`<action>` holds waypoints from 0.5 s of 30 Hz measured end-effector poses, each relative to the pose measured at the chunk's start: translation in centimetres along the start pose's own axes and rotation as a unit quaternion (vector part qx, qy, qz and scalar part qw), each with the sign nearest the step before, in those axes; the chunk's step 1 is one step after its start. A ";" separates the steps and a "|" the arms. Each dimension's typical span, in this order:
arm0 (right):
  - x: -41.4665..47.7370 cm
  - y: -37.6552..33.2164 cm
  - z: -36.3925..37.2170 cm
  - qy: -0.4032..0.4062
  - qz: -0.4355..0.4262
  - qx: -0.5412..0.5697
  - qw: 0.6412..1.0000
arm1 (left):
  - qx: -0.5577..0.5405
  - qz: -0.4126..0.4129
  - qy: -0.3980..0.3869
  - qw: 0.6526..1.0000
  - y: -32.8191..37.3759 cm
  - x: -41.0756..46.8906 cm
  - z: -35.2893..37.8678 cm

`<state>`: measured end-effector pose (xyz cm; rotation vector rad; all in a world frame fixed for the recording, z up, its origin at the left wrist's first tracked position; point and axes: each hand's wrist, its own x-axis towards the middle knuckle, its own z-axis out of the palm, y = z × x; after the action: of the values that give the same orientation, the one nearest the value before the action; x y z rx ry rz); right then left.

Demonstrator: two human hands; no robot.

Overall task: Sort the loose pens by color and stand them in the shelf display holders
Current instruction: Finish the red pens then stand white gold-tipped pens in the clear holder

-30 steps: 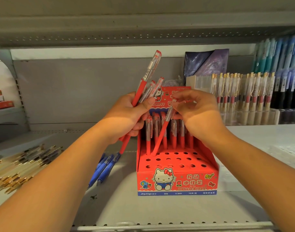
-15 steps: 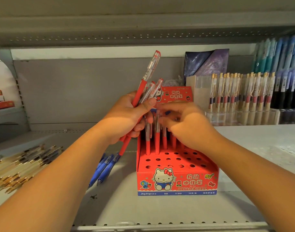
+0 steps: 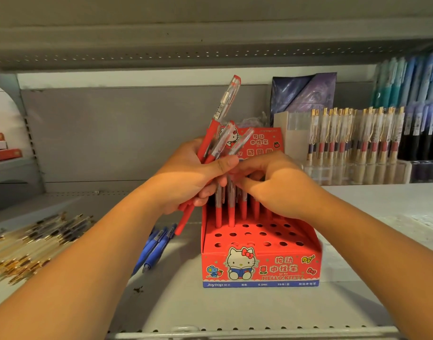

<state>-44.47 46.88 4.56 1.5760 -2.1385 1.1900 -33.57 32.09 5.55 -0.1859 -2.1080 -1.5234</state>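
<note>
Red cardboard holder (image 3: 259, 266) stands on the grey shelf (image 3: 186, 310), with its front holes free. Above it the left hand (image 3: 193, 175) grips a bundle of red pens (image 3: 225, 111), probably light, stiff and smooth, best pinched at the coloured lower barrel; the right hand (image 3: 279, 187) curls at the bundle, and whether it pinches one cannot be told. Behind, filled clear holders (image 3: 353, 143) crowd the shelf's right side.

On my feed, the red cardboard pen display box (image 3: 259, 266) at centre shelf reads "HELLO KITTY" and 按动中性笔 on its near face, with "Joytop" and "0.5MM" on the blue strip (image 3: 259, 284) below. Its far back panel (image 3: 259, 143) repeats 按动中性笔. The barcode sticker on the tallest red-and-clear pen (image 3: 225, 104) is unreadable.
</note>
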 end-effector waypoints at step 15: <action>0.3 -1.8 -1.0 0.196 0.067 0.507 0.837 | 0.003 -0.015 0.005 1.000 0.2 -0.2 0.7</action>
<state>-43.30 47.21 6.28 1.2413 -1.3680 2.6895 -33.59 32.85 5.49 -0.1442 -2.1166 -1.5325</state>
